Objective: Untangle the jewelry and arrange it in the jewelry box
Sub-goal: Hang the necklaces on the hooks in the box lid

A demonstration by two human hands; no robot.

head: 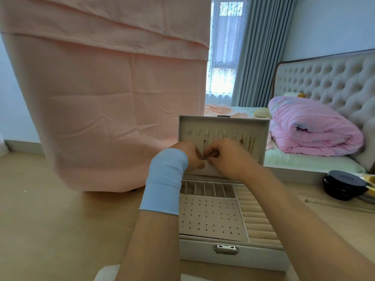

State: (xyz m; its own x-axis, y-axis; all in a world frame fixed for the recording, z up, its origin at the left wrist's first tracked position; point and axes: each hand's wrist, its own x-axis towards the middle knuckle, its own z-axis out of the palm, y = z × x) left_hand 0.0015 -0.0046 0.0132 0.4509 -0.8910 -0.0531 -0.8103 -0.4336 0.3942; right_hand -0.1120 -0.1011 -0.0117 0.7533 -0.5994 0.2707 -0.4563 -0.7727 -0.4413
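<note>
Both the left hand [191,156] and right hand [228,158] pinch a thin silver chain [205,140], hanging upright under the hooks [216,132] of the white jewelry box [223,256].

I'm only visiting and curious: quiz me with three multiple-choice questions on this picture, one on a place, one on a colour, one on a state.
1. Where is the black case? A on the table, right of the box; B inside the box; C on the bed.
2. What colour is the wristband? A pink; B light blue; C black.
3. How is the box's lid? A shut; B open, upright; C removed.
Answers: 1 A, it sits on the table beside loose chains. 2 B, plainly light blue. 3 B, it stands upright, necklaces hanging inside.
</note>
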